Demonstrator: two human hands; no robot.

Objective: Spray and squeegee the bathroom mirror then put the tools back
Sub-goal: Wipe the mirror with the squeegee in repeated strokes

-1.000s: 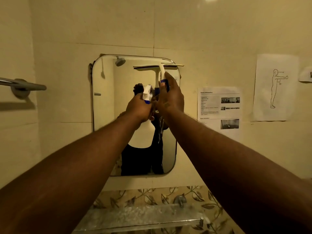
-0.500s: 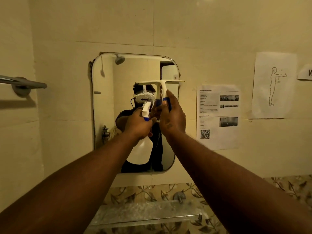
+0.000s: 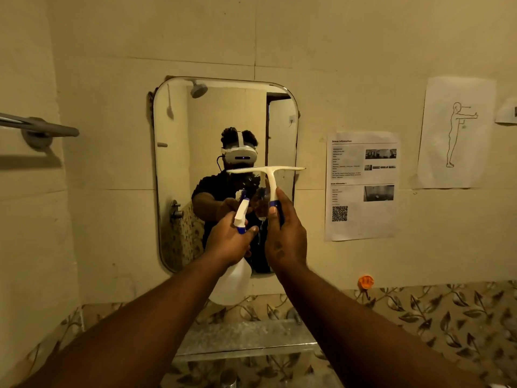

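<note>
dim, warm yellow light from above; wall (image 3: 363,46) evenly lit, corners darker. towel bar (image 3: 50,128) casts a soft shadow below itself. forearms near the lens dark, slightly soft. wide-angle bowing at frame edges. printed sheet (image 3: 362,186) text too blurred to read.

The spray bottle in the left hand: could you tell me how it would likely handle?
The spray bottle looks like thin pale plastic, so probably light and squeezable. Hanging below the left hand, it may swing. Its fill level is unclear.
</note>
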